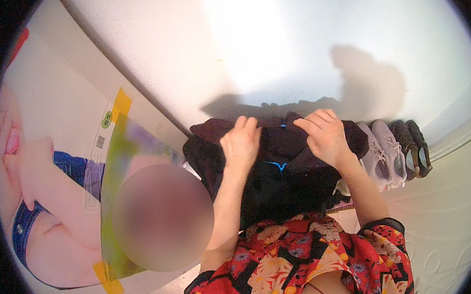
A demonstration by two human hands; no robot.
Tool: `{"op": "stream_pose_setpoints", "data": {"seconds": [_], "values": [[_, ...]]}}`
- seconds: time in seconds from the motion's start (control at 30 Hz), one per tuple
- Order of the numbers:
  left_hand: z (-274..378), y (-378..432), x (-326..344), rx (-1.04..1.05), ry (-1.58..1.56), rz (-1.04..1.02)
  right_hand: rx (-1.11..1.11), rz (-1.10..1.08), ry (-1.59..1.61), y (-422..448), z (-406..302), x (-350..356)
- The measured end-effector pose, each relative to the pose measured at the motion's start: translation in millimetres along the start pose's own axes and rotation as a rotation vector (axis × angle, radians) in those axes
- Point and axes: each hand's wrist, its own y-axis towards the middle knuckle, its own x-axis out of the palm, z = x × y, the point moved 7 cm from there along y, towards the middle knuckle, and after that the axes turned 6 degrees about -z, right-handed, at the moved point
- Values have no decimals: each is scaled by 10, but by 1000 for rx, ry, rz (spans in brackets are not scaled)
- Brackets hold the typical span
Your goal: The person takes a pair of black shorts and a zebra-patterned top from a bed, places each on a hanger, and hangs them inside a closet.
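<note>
A dark garment [291, 192], black with a deep maroon upper part, is spread out before me with its top edge close to the white wall. Thin bright blue trim [278, 166] shows at its middle, and a smaller blue bit sits higher up. My left hand [241, 142] pinches the upper edge left of the middle, its fingertips partly hidden in the fabric. To the right, my right hand [326, 139] grips the same edge beside a raised fold. What supports the garment from below is hidden.
Light pinkish sneakers [381, 154] and dark shoes [411, 148] stand in a row right of the garment. At left, printed posters [59, 234] are fixed with yellow tape [122, 103] on a white surface. A white wall [164, 42] rises behind; a pale panel [446, 219] lies along the right.
</note>
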Motion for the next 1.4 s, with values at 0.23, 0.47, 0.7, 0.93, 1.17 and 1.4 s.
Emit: {"op": "stream_pose_setpoints", "data": {"seconds": [0.23,0.47,0.7,0.93,1.17,1.4], "values": [[-201,55,-76,-78,81,-2,422,81,-323,-300,442,27],[292,-242,-2,152,-125,-40,701,-182,-206,-592,1136,530],[448,-955,869,289,14,-714,541,148,43,-487,1252,517],[-70,-1108,793,-156,-312,-686,534,-124,-301,-610,1090,661],[-19,-1225,787,66,-254,-586,-79,-363,249,-508,-391,1094],[-174,-1231,689,-97,-303,-610,-106,-436,264,-598,-416,1398]]}}
